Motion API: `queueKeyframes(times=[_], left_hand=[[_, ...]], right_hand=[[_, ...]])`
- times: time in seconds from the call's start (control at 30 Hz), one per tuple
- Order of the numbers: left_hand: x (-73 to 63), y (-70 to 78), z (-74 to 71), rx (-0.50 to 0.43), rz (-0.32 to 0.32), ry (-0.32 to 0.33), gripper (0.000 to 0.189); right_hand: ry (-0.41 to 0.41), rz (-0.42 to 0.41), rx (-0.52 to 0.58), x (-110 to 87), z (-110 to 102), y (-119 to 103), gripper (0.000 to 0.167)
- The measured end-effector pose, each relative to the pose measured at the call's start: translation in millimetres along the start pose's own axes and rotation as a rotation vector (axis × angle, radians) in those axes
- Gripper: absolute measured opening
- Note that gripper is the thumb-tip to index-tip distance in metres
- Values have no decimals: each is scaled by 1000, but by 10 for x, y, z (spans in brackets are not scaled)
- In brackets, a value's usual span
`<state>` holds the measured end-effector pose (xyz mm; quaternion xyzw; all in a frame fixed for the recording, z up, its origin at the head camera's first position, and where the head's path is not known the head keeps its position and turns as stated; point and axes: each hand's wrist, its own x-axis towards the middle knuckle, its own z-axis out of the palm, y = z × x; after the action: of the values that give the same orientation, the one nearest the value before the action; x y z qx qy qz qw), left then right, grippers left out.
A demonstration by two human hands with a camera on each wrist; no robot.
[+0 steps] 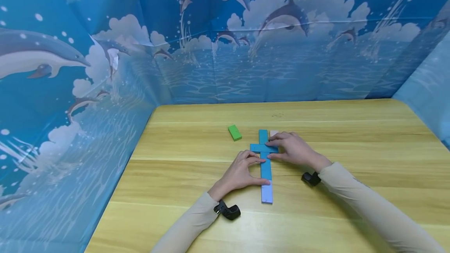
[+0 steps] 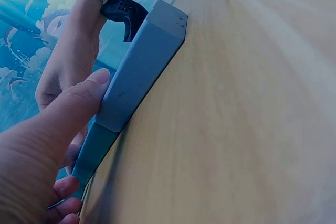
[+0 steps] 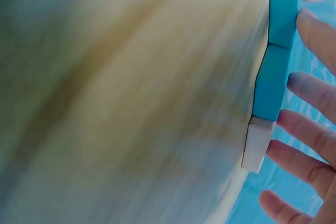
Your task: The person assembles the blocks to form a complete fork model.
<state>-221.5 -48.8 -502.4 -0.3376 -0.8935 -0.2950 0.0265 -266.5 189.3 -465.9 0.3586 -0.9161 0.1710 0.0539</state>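
Flat blocks form a cross on the table. A blue crossbar block (image 1: 258, 148) lies between an upper blue block (image 1: 263, 136) and a lower blue block (image 1: 266, 171), with a lavender block (image 1: 266, 195) at the near end. My left hand (image 1: 239, 173) touches this column from the left, its thumb at the joint of the lower blue and lavender blocks. The right hand (image 1: 294, 149) rests spread fingertips along the right side, at the crossbar and lower blue block. Just beyond its fingers sits a pale block (image 3: 258, 145), partly hidden in the head view.
A green block (image 1: 234, 132) lies apart, to the left of the cross. The wooden table (image 1: 190, 139) ends at a blue dolphin-print curtain (image 1: 246, 77) at the back and left. Black straps (image 1: 228, 211) are on both wrists.
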Motion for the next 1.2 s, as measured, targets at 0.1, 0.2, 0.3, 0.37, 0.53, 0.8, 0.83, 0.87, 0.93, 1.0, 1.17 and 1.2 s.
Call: queueKeyframes(times=[0.1,0.2,0.3,0.37,0.53,0.8,0.83,0.87,0.93,1.0,1.17,1.2], left_hand=[[-9,3,-8,-10,-11,-6,70],[-14,9,-16,-20,-15,-6,70],[-18,2,-15,-17,-17,-7,70],[-22,-2,-15,-12,-16,-10,70],[-25,-4,-17,-3,-11,-16,71],[-8,2,-22,-10,-7,-18,70],[-5,2,-22,-10,-8,-18,70],[-4,5,-23,-12,-7,-19,70],[0,8,-24,-11,-5,-18,70],[5,10,-26,-11,-3,-16,70],[13,20,-29,-19,8,-19,70],[14,23,-28,-19,11,-19,70]], right_hand=[[-9,9,0,13,12,-2,47],[-5,10,5,26,22,1,47],[6,0,17,41,25,-1,46],[10,-8,22,47,33,0,46],[14,-15,24,54,46,1,45],[21,-13,25,53,17,-5,44],[22,-15,24,53,14,-4,44],[23,-17,24,53,12,-2,44],[26,-20,23,51,12,3,44],[32,-26,24,50,10,6,44],[39,-29,32,37,0,5,44],[38,-26,34,32,-3,3,45]])
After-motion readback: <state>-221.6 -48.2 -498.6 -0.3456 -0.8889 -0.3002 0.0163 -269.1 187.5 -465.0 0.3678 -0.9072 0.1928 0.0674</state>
